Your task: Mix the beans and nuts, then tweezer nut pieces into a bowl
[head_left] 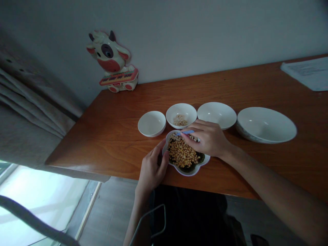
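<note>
A flower-shaped white dish [203,161] near the table's front edge holds a heap of yellow kernels [182,153] over something dark green. My left hand [151,167] cups the dish's left rim, fingers curled against it. My right hand [208,137] hovers over the dish's far side, pinching a small blue tool [186,132], perhaps tweezers, with its tip above the kernels. Just behind stands a small white bowl [181,111] with a few pale pieces [180,120] in it.
Behind the dish are three more white bowls: a small one [151,123] at left, a shallow one [216,114] and a large one [265,124] at right. A cow toy [112,61] stands against the wall. Papers [307,71] lie far right. A curtain [28,102] hangs left.
</note>
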Demonstrator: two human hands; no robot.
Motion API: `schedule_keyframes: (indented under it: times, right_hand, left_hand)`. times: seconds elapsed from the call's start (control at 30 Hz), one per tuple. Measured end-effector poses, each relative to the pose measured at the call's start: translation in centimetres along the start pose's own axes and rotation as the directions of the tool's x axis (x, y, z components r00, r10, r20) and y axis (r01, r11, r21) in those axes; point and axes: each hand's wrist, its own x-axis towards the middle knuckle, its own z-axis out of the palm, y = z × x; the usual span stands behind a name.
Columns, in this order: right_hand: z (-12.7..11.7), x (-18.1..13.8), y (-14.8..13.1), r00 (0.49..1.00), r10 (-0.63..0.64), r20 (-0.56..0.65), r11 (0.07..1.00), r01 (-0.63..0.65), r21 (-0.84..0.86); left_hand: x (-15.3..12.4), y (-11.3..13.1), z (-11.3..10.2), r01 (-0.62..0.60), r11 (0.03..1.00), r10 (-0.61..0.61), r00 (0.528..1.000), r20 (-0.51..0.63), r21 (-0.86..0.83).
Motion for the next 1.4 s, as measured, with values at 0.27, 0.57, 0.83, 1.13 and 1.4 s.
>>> schedule_keyframes:
  times: [0.27,0.57,0.83,1.13,1.4]
  right_hand:
    - [-0.2,0.2,-0.1,0.998,-0.054,-0.038,0.998,0.055,0.016]
    - [-0.4,0.2,-0.1,0.991,-0.023,-0.129,1.0,0.025,0.019]
    - [-0.9,0.3,0.5,0.97,0.037,-0.241,0.997,-0.05,-0.05]
    - [-0.8,0.2,0.7,0.961,0.086,-0.264,0.992,-0.108,-0.067]
    - [-0.8,0.2,0.7,0.963,0.111,-0.247,0.986,-0.138,-0.096]
  left_hand:
    - [-0.1,0.1,0.0,0.015,1.0,-0.015,1.0,0.002,-0.003]
    - [0.0,-0.1,0.0,0.006,1.0,-0.006,1.0,-0.002,0.004]
    - [0.0,0.1,0.0,0.01,1.0,-0.01,1.0,-0.005,0.005]
    - [0.1,0.1,0.0,0.019,1.0,-0.019,1.0,0.005,0.002]
    - [0.0,0.2,0.0,0.015,1.0,-0.015,1.0,0.002,0.011]
